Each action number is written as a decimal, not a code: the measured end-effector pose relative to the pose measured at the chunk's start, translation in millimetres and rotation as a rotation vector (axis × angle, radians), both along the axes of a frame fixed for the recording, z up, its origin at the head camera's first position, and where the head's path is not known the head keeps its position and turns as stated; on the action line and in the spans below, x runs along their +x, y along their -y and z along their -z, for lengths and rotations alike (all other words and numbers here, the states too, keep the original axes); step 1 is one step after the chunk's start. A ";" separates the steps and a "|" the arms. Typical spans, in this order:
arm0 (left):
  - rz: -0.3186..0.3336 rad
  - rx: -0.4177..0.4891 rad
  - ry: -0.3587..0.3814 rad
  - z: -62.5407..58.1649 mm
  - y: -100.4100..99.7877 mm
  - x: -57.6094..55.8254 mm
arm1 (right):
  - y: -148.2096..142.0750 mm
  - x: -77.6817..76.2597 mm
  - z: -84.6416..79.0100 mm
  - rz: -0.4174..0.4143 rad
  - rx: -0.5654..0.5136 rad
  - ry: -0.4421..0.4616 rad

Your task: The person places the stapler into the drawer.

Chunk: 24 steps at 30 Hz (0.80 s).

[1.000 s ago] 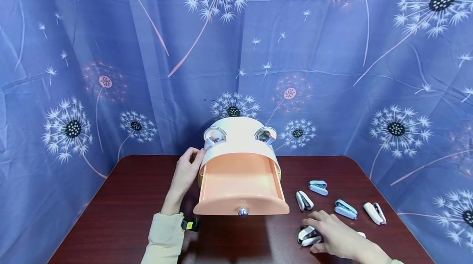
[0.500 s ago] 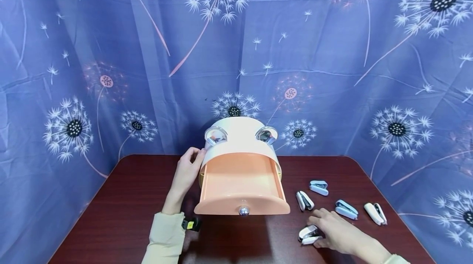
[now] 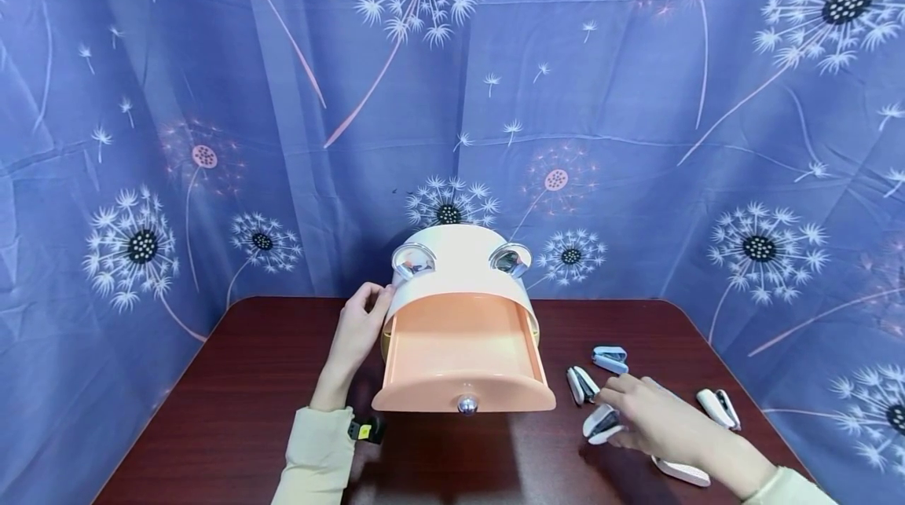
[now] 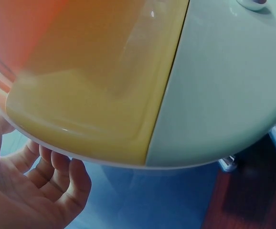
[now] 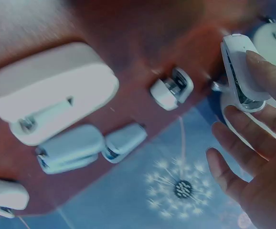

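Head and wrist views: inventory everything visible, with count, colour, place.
Table: 1, dark red, foreground
Curtain: 1, blue, behind
Drawer unit: 1, white, centre
Round mirrors: 2, silver, on unit
Drawer: 1, peach, pulled out
Drawer knob: 1, silver, front
Panels: 2, yellow and green, unit
Loose staplers: 5, three white, two light blue, table right
Held stapler: 1, white, right hand
Wrist device: 1, black, left wrist
Sleeves: 2, cream, both arms
Left hand: 1, bare, unit's left
Right hand: 1, bare, table right

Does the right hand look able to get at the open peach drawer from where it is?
Likely yes: the peach drawer is open on top, and between it and the right hand with its held stapler, just a white stapler lies low on the tabletop.
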<state>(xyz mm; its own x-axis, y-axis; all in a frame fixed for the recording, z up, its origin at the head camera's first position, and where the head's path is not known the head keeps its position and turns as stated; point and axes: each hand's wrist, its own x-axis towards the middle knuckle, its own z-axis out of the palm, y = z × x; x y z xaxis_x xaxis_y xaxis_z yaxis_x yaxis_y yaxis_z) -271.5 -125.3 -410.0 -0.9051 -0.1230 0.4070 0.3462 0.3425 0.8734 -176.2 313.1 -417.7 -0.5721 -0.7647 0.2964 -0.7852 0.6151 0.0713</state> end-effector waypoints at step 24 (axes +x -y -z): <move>0.013 0.030 0.023 -4.3 -2.2 4.2 | 48.0 4.7 -128.8 -0.120 -0.076 -0.201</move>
<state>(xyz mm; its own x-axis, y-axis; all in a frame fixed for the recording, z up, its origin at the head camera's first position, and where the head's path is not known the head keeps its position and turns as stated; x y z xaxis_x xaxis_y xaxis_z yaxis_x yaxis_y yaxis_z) -267.3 -123.1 -405.6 -0.9156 -0.1234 0.3828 0.3303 0.3121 0.8908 -171.5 265.1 -288.9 -0.4025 -0.7946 0.4546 -0.8276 0.5281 0.1904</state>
